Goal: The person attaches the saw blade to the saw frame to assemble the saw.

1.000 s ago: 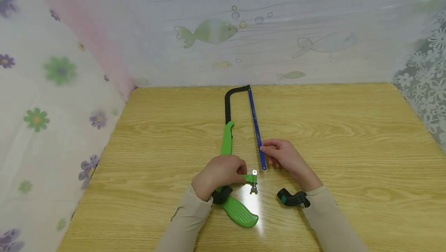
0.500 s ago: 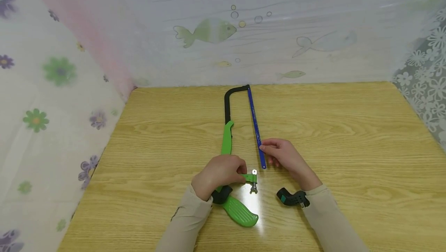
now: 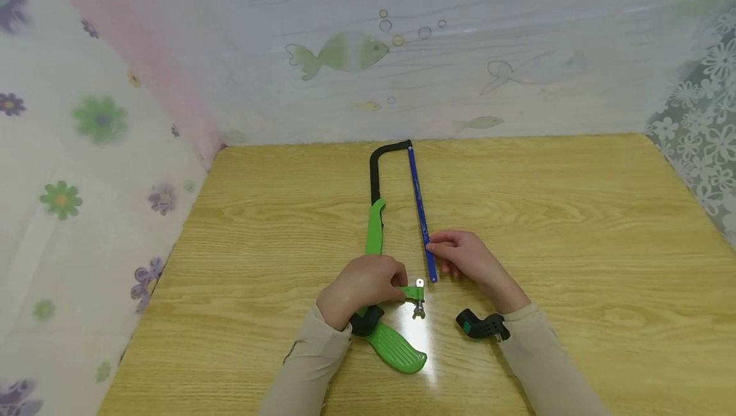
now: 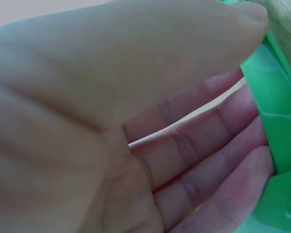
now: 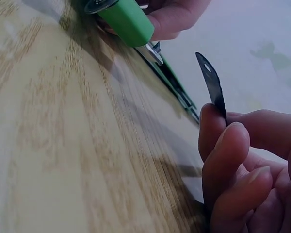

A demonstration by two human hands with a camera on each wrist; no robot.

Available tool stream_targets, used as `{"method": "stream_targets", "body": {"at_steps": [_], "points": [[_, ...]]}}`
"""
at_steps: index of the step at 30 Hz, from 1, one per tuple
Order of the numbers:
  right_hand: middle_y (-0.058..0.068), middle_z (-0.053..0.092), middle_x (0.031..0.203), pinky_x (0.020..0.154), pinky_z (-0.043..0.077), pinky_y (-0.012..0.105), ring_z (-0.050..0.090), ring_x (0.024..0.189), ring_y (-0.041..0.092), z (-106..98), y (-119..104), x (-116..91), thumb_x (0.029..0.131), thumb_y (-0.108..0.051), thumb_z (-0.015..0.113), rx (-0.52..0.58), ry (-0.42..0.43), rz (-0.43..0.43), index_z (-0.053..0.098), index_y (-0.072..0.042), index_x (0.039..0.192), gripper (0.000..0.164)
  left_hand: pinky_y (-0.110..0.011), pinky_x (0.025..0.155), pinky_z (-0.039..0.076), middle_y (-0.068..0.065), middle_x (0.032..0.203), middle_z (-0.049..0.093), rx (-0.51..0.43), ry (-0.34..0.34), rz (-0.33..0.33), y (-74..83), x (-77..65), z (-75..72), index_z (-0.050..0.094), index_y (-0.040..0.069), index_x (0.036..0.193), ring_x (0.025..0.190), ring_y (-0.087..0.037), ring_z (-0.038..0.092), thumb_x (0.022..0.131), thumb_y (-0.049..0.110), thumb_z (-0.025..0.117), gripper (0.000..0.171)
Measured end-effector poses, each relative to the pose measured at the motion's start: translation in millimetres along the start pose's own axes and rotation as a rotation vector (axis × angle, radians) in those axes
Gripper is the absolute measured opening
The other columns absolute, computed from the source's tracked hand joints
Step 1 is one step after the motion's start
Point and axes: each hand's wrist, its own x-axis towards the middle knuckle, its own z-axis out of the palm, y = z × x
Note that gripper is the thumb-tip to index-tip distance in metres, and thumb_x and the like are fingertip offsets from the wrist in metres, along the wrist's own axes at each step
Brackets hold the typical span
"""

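A green and black hacksaw frame [image 3: 375, 234] lies on the table, its ridged green handle [image 3: 397, 349] toward me. My left hand [image 3: 365, 285] grips the frame near its lower arm; the left wrist view has thumb and fingers around the green part [image 4: 276, 116]. From that arm stick out a metal blade holder [image 3: 420, 284] and a wing nut [image 3: 419, 311]. Between thumb and fingers, my right hand [image 3: 474, 262] pinches a blue hacksaw blade [image 3: 420, 202]. The blade's far end meets the frame's black tip [image 3: 409, 144]. Its near, holed end [image 5: 209, 73] is apart from the holder.
The wood-grain table [image 3: 586, 224] runs back to a wall covering [image 3: 437, 84] printed with fish. A flowered covering [image 3: 103, 167] borders the left side. A black wrist device [image 3: 483, 325] sits at the right cuff, above the table.
The near end of the blade has shifted slightly left and toward me, with the right hand on it. My left hand and the frame have stayed in place.
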Motion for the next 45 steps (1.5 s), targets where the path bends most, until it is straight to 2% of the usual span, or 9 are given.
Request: {"method": "stream_targets", "body": {"at_steps": [5, 18, 36, 45], "points": [[0.008, 0.054, 0.06, 0.042, 0.039, 0.027, 0.045, 0.046, 0.014, 1.4, -1.0, 0.2, 0.085, -0.026, 0.059, -0.026, -0.007, 0.004, 0.06, -0.006, 0.106, 0.029, -0.023, 0.058, 0.04, 0.014, 0.072, 0.053, 0.006, -0.002, 0.002, -1.2, 1.8, 1.1, 0.065, 0.023, 0.082, 0.062, -0.004, 0.049, 0.076, 0.029, 0.07, 0.01], [0.007, 0.06, 0.066, 0.043, 0.037, 0.024, 0.05, 0.052, 0.014, 2.9, -7.7, -3.2, 0.083, -0.026, 0.062, -0.032, -0.064, 0.053, 0.055, -0.008, 0.117, 0.039, -0.024, 0.056, 0.039, 0.014, 0.07, 0.052, 0.007, -0.001, 0.007, -0.4, 2.4, 0.8, 0.063, 0.024, 0.079, 0.061, -0.005, 0.048, 0.075, 0.03, 0.07, 0.01], [0.007, 0.065, 0.077, 0.044, 0.039, 0.028, 0.053, 0.055, 0.017, 6.3, -7.8, -2.2, 0.083, -0.027, 0.062, -0.096, -0.069, -0.008, 0.052, -0.004, 0.121, 0.045, -0.023, 0.058, 0.04, 0.015, 0.074, 0.054, 0.036, -0.015, -0.01, 2.7, 2.5, -1.3, 0.066, 0.024, 0.086, 0.064, -0.004, 0.049, 0.075, 0.033, 0.069, 0.015], [0.003, 0.065, 0.078, 0.045, 0.039, 0.027, 0.053, 0.053, 0.016, 8.1, -5.7, -0.6, 0.084, -0.026, 0.062, -0.121, -0.053, -0.002, 0.055, -0.008, 0.118, 0.038, -0.023, 0.058, 0.041, 0.015, 0.076, 0.055, 0.045, -0.02, -0.016, 2.9, 3.2, -1.2, 0.066, 0.024, 0.087, 0.064, -0.003, 0.05, 0.075, 0.035, 0.07, 0.017]]}}
